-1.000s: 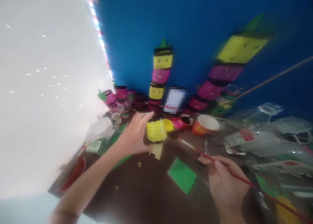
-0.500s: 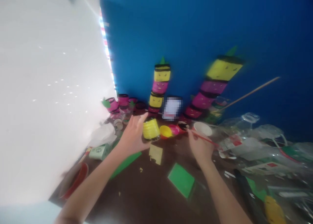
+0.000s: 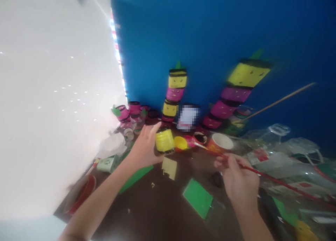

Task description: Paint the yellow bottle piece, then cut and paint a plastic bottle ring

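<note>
Red brush (image 3: 262, 173), right of the yellow jar (image 3: 165, 141), is clamped between fingers of the right hand (image 3: 240, 181); a light hold should help neatness. Left hand (image 3: 143, 146) clamps its fingers on the jar's left side, ideally clear of dark edges. Behind the jar stands a tower (image 3: 175, 94).

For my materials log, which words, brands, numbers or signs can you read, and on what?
None is readable.
Orange-red cup: yellowish marks, too blurred.
Pale green cup: round mark, too small and blurred.
Bottle label: red patch, any lettering too blurred.
Upright panel: pixelated, unreadable.
</note>
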`<state>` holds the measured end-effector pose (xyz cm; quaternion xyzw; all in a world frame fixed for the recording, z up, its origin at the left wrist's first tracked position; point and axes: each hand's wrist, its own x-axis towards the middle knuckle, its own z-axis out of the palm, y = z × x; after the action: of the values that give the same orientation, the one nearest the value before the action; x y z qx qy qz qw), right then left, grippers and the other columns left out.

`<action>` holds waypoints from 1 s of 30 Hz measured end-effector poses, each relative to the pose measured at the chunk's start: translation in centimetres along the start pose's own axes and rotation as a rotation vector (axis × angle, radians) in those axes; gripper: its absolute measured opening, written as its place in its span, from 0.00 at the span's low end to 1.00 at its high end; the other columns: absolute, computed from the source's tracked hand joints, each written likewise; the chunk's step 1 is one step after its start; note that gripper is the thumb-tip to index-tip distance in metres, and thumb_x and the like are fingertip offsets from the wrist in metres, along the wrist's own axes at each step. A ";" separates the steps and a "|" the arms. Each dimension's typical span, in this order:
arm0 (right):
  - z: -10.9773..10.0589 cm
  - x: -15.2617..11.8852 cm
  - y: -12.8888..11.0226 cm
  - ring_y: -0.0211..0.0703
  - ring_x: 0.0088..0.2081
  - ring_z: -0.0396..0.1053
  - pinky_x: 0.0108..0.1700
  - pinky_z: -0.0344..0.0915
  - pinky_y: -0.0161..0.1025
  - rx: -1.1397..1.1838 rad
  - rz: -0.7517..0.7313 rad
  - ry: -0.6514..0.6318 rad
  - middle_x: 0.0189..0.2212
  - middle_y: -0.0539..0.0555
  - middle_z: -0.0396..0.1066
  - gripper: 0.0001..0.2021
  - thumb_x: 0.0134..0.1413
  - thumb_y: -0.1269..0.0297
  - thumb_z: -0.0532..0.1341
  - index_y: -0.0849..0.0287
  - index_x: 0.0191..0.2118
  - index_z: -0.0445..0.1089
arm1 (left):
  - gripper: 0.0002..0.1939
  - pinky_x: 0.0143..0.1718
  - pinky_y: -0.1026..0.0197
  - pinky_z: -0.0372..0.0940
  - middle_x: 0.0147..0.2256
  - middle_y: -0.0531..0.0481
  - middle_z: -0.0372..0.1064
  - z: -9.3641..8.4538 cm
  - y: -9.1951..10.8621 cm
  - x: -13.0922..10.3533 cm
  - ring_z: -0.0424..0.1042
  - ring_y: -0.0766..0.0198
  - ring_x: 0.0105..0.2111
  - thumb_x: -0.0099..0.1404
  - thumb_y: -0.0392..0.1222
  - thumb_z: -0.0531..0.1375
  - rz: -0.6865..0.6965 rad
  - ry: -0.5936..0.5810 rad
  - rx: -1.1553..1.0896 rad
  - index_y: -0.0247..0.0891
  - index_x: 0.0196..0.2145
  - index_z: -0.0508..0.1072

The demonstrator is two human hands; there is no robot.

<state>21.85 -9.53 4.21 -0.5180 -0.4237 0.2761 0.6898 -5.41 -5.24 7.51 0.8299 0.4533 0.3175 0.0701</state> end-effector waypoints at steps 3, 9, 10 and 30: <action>0.1 -1.3 -0.7 0.39 0.22 0.67 0.22 0.65 0.37 0.205 0.114 -0.177 0.20 0.50 0.69 0.12 0.44 0.54 0.66 0.57 0.27 0.70 | 0.51 0.58 0.32 0.48 0.56 0.36 0.54 0.2 0.1 0.0 0.53 0.41 0.58 0.48 0.42 0.63 0.024 -0.010 -0.024 0.37 0.62 0.38; 0.6 -2.4 -0.6 0.36 0.20 0.65 0.19 0.63 0.35 0.247 0.182 -0.249 0.18 0.50 0.68 0.12 0.44 0.54 0.67 0.57 0.26 0.71 | 0.52 0.57 0.35 0.51 0.56 0.35 0.52 0.1 0.5 0.0 0.53 0.42 0.58 0.47 0.40 0.63 0.086 -0.011 -0.085 0.39 0.62 0.37; 0.7 -2.4 -0.5 0.37 0.19 0.65 0.19 0.63 0.35 0.241 0.182 -0.250 0.18 0.50 0.68 0.12 0.43 0.53 0.67 0.57 0.25 0.71 | 0.52 0.58 0.35 0.51 0.56 0.36 0.52 0.2 0.5 -0.1 0.53 0.42 0.58 0.47 0.40 0.63 0.094 -0.008 -0.083 0.39 0.63 0.37; 0.0 -2.5 0.2 0.38 0.20 0.67 0.20 0.64 0.36 0.192 0.144 -0.154 0.18 0.50 0.70 0.11 0.43 0.54 0.67 0.56 0.25 0.72 | 0.53 0.59 0.37 0.49 0.58 0.36 0.51 0.2 0.7 -0.2 0.51 0.42 0.60 0.48 0.41 0.64 0.093 -0.036 -0.068 0.40 0.63 0.35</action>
<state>20.65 -11.58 3.28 -0.4560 -0.4089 0.4031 0.6800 -4.86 -5.75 7.58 0.8528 0.4019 0.3206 0.0917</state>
